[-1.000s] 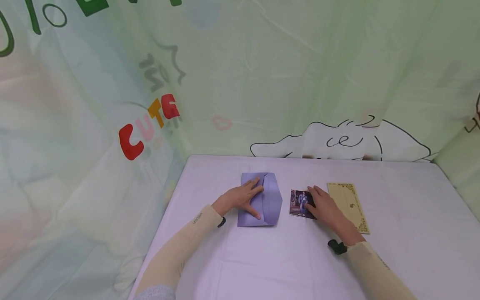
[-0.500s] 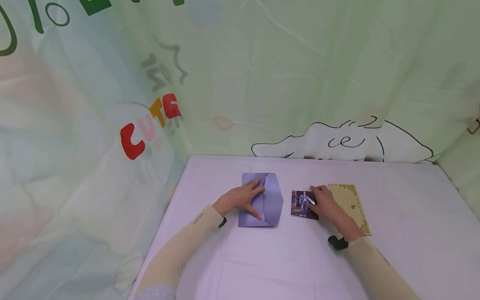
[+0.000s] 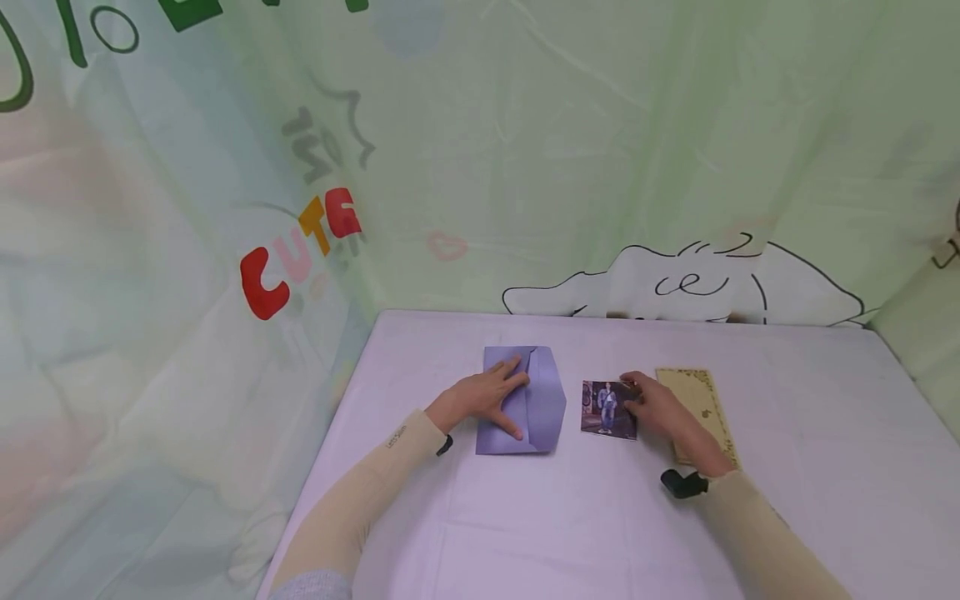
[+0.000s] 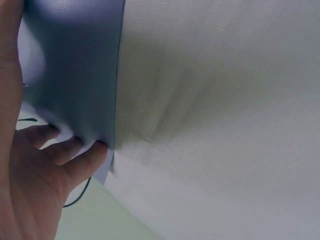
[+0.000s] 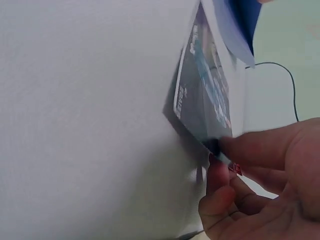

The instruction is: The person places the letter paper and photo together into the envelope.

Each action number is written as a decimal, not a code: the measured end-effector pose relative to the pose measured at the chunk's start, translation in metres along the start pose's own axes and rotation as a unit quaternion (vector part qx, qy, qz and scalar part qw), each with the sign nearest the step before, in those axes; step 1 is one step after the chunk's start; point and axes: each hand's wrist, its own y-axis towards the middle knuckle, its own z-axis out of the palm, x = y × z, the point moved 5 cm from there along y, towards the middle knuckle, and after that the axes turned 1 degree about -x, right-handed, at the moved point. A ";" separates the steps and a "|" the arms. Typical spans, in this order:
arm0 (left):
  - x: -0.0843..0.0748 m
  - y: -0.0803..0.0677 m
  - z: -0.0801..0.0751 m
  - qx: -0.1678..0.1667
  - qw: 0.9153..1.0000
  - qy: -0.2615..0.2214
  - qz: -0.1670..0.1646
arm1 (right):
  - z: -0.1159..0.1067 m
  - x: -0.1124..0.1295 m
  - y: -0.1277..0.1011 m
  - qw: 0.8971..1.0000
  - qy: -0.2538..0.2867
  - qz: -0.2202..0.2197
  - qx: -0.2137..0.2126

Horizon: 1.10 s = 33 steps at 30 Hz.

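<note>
1. Landmark: purple envelope (image 3: pixel 545 400), laid flat on the white-covered tabletop (image 3: pixel 525 517), flap side toward the photo.
2. Left hand (image 3: pixel 480 396): placed on the envelope's body. Grip spread wide, fingers and thumb splayed; envelope is pressed from above, nothing is pinched.
3. Photo (image 3: pixel 606 408): located just right of the envelope, gap visible in head view. A standing figure in blue is printed on it.
4. Right hand (image 3: pixel 660 408): positioned right of the envelope, at the photo's far side. Grip nearly closed; photo is pinched at a corner between thumb and fingers. In right wrist view that edge is seen slightly raised.
5. Yellow card (image 3: pixel 697 396): laid farther right of the envelope, beyond the photo; brown ornate border printed, partly covered by the right hand and wrist.
6. Printed curtain (image 3: pixel 487 167): hung behind the envelope, "CUTE" lettering shown to its left.
</note>
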 end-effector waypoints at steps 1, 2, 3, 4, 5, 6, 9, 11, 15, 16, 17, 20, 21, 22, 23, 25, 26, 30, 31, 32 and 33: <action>0.000 0.000 0.000 0.001 1.000 -0.001 -0.001 | -0.001 -0.002 0.000 1.000 0.004 -0.001 -0.003; 0.000 0.000 0.000 0.003 1.000 -0.002 -0.002 | -0.002 -0.004 0.001 1.000 0.008 0.001 -0.005; -0.001 -0.001 -0.001 0.003 1.000 -0.002 -0.003 | -0.003 -0.005 0.001 1.000 0.013 0.002 -0.006; -0.001 -0.001 -0.001 0.005 1.000 -0.004 -0.005 | -0.004 -0.006 0.000 1.000 0.017 0.001 -0.009; -0.001 -0.001 -0.001 0.005 1.000 -0.004 -0.006 | -0.005 -0.006 0.000 1.000 0.023 -0.001 -0.012; -0.001 -0.002 -0.001 0.007 1.000 -0.005 -0.007 | -0.006 -0.005 -0.001 0.999 0.028 -0.004 -0.015; -0.002 -0.002 0.000 0.009 1.000 -0.007 -0.009 | -0.008 -0.003 -0.003 0.999 0.044 -0.005 -0.017; -0.002 -0.002 0.000 0.009 1.000 -0.006 -0.008 | -0.009 -0.004 -0.003 0.998 0.053 0.002 -0.013; -0.001 -0.002 -0.001 0.003 1.000 -0.004 -0.004 | -0.011 -0.004 -0.001 0.998 0.062 0.017 -0.005; -0.001 -0.001 -0.001 0.002 1.000 -0.003 -0.003 | -0.012 -0.004 -0.001 0.998 0.062 0.022 -0.005; -0.001 -0.001 -0.001 0.001 1.000 -0.003 -0.003 | -0.012 -0.003 0.000 0.998 0.061 0.023 -0.004; -0.001 -0.001 -0.001 0.004 1.000 -0.003 -0.004 | -0.014 0.000 0.001 0.998 0.061 0.026 -0.001; -0.001 -0.001 -0.001 0.005 1.000 -0.003 -0.005 | -0.015 0.002 0.002 0.998 0.063 0.025 -0.002; -0.001 -0.001 -0.002 0.005 1.000 -0.004 -0.005 | -0.015 0.003 0.002 0.998 0.063 0.023 -0.003; -0.001 -0.001 -0.002 0.005 1.000 -0.004 -0.006 | -0.015 0.005 0.002 0.998 0.064 0.019 -0.003; -0.001 -0.001 -0.002 0.005 1.000 -0.005 -0.006 | -0.015 0.008 0.003 0.998 0.067 0.013 -0.005; -0.001 -0.001 -0.002 0.004 1.000 -0.004 -0.006 | -0.015 0.009 0.003 0.998 0.068 0.010 -0.007; -0.001 0.000 -0.001 0.002 1.000 -0.005 -0.004 | -0.013 0.013 0.005 0.998 0.070 0.006 -0.006; -0.001 0.000 -0.001 0.002 1.000 -0.004 -0.003 | -0.012 0.014 0.005 0.997 0.072 0.008 -0.004; -0.001 0.000 -0.001 0.002 1.000 -0.002 -0.003 | -0.012 0.015 0.005 0.997 0.074 0.009 -0.004; -0.001 0.000 -0.001 0.003 1.000 -0.002 -0.003 | -0.011 0.016 0.006 0.997 0.076 0.009 -0.003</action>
